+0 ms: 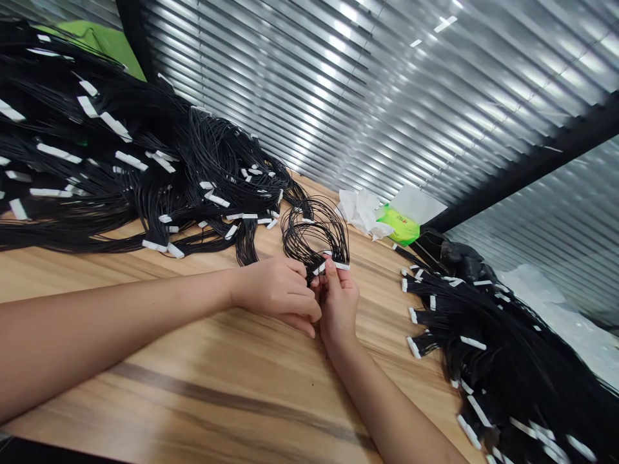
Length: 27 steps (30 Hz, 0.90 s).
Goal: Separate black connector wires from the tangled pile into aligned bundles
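Beyond the hands (290,290) and black wires (314,235), green packet (398,224) beside crumpled tissue (360,211)

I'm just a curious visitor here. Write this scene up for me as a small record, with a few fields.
Surface: wood-grain tabletop
Right hand: pinches white flat connectors on a small looped bundle of thin black wires
Left hand: curled close to the bundle's lower end, beside the right hand
Left side: large heap of black wires with white connectors
Right side: second heap of black wires with white connectors
Far edge: crumpled white tissue, bright green packet
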Available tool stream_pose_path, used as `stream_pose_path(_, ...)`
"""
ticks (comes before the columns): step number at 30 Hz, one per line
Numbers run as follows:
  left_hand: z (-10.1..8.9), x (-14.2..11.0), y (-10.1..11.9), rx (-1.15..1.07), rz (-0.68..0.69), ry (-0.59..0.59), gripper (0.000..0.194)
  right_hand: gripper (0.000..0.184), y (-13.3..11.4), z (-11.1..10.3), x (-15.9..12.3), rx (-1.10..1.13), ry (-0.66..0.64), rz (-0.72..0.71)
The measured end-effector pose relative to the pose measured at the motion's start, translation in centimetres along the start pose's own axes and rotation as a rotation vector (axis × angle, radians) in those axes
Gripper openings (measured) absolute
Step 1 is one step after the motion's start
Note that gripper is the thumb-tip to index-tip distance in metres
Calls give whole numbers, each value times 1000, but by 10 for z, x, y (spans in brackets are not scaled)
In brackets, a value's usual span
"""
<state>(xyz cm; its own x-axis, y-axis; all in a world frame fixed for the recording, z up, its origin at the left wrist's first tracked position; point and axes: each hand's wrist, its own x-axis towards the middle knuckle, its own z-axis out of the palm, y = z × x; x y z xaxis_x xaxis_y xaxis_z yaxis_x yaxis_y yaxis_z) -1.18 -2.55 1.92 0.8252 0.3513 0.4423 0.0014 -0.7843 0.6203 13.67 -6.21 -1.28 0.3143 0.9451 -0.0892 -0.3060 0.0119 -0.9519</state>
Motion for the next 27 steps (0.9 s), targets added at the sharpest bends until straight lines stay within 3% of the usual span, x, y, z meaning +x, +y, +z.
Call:
stream_pose_path(3,4,-1,-4,117,-9,-28,23,34,1,0,1,26,7,-11)
stream_pose_path(6,5,-2,-9,134,-58,92,27,34,2,0,3,36,9,-35)
stream_pose_path(11,4,0,-12,114,-328,354,33,33,4,-1,4,-19,-32,-73)
stream_pose_path(16,5,2,-13,143,-471,392,32,30,5,-2,3,-53,-42,-82)
stream_pose_path(20,5,1,-17,114,-456,426,29,28,6,-1,4,-39,-54,-80)
stream_pose_path(27,5,-3,-19,-4,-261,382,29,27,2,0,3,74,-118,-48)
